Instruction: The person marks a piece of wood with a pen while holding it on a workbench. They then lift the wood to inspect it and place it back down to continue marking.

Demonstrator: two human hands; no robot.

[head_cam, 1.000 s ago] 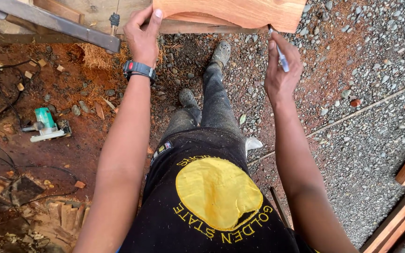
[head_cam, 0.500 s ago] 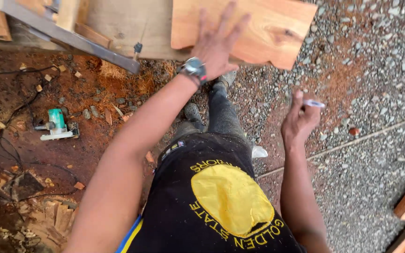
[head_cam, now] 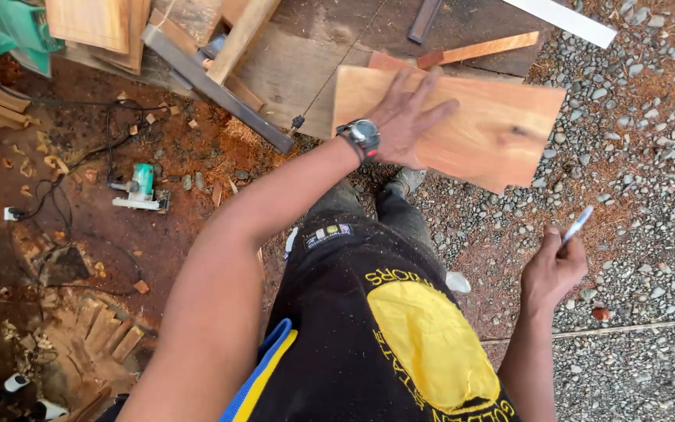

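Left hand flat, fingers spread, palm pressed on wooden board; no grasp around it. Wristwatch on left wrist. Board lies across dark workbench top, near edge overhanging gravel. Right hand well below board, over gravel, fingers closed on pen, tip up. Beyond board on bench: thin wood strip, white slat. Left of board: grey metal bar, teal power tool on red dirt, black cables, wood offcuts.
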